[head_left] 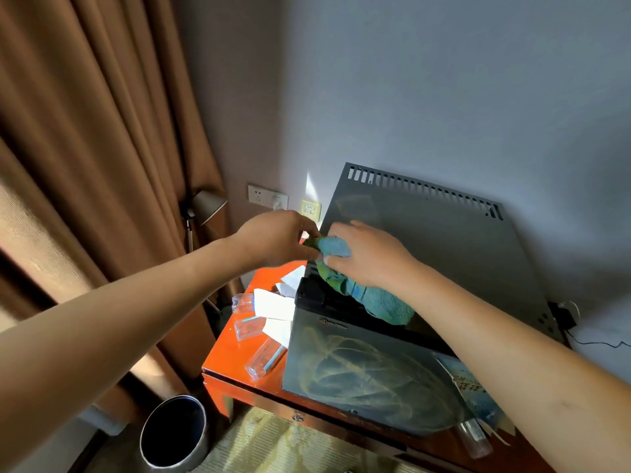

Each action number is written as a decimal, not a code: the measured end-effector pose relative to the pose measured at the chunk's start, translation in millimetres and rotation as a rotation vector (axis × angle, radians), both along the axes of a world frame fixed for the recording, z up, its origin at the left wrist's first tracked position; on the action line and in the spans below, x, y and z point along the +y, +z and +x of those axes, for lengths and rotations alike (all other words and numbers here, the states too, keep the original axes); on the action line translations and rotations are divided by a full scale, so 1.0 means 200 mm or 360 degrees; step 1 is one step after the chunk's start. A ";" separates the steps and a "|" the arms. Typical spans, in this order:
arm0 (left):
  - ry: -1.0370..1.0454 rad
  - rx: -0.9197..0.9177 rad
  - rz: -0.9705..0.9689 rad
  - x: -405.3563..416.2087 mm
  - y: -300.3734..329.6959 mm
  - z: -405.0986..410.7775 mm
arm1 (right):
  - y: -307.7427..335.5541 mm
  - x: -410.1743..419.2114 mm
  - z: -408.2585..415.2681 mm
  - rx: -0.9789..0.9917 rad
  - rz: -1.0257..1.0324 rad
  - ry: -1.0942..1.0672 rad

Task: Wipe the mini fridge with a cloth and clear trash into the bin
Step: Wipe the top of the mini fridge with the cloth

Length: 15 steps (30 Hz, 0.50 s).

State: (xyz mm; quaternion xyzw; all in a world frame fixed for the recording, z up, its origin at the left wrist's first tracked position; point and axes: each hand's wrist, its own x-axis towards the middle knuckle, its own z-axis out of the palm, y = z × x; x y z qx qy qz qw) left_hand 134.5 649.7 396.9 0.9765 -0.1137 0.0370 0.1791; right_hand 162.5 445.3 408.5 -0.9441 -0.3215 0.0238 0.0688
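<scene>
The dark grey metal mini fridge (pixel 426 254) sits on the orange lacquered desk (pixel 235 367), its door facing the desk's front edge; the badge is unreadable. A crumpled blue-green terry cloth (pixel 368 295) drapes lengthwise along the fridge's front-left top corner, the right hand (pixel 368 257) grasping it, the left hand (pixel 276 237) pinching its upper end. Clear plastic bottles (pixel 263 360) and white papers (pixel 273 305) lie along the desk's left edge. A round metal bin (pixel 174 435) stands below.

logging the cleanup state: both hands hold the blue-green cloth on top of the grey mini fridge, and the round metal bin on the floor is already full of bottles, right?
Not quite. The head view shows the round metal bin dark inside with no bottles visible; the clear plastic bottles lie on the orange table. Both hands do hold the cloth.
</scene>
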 end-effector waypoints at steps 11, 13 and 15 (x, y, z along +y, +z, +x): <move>0.0015 0.0041 0.0024 -0.03 0.06 0.02 | -0.01 -0.01 -0.03 0.0021 0.0108 -0.0110; -0.0088 0.0028 0.0033 -0.12 0.04 -0.02 | 0.00 -0.13 -0.10 0.0039 0.0073 -0.0136; -0.0151 0.0005 0.0021 -0.21 0.02 -0.04 | 0.01 -0.23 -0.15 -0.0016 0.0020 -0.0161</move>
